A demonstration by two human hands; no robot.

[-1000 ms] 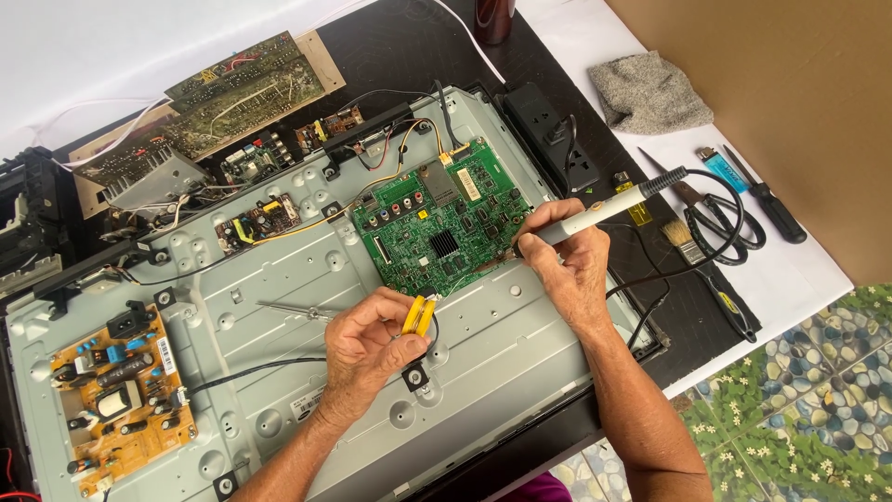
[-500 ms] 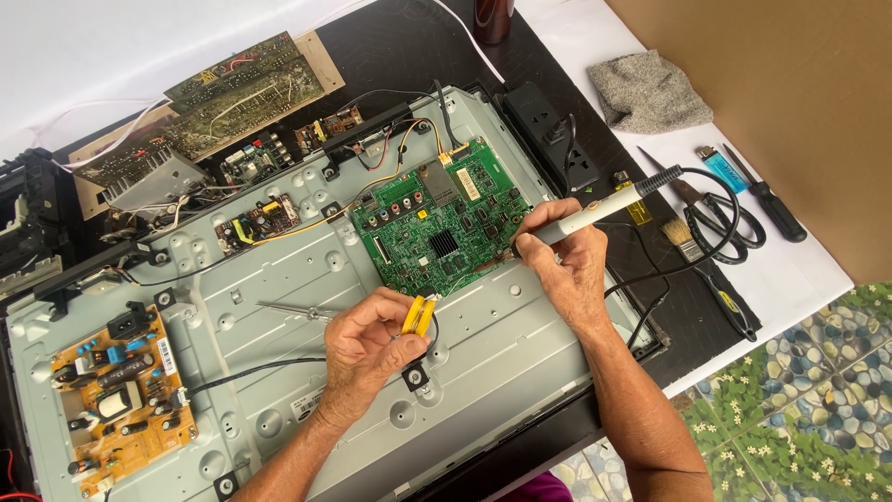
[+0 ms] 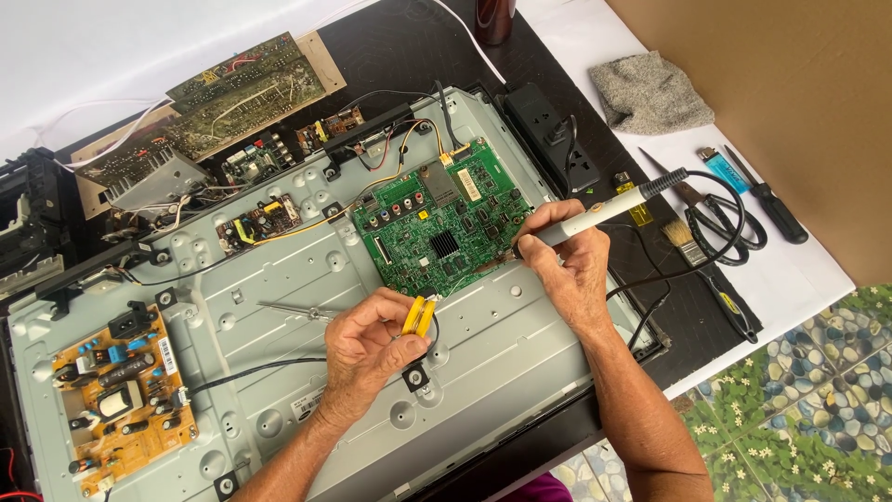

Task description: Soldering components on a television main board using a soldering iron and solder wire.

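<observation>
A green circuit board [image 3: 446,228] is mounted on the grey metal back panel [image 3: 279,325] of a flat screen that lies on the table. My right hand [image 3: 567,265] grips a white-bodied soldering iron [image 3: 604,212], its tip touching the board's right lower edge. My left hand [image 3: 372,349] rests on the panel just below the board and holds a small yellow spool [image 3: 418,316] between thumb and fingers.
An orange power board [image 3: 121,400] sits at the panel's left. Thin tweezers [image 3: 293,310] lie on the panel. Old boards [image 3: 242,93] lie behind. To the right are a power strip [image 3: 553,139], grey cloth [image 3: 650,93], brush [image 3: 692,246], scissors [image 3: 734,223], blue lighter [image 3: 723,169] and screwdriver [image 3: 771,204].
</observation>
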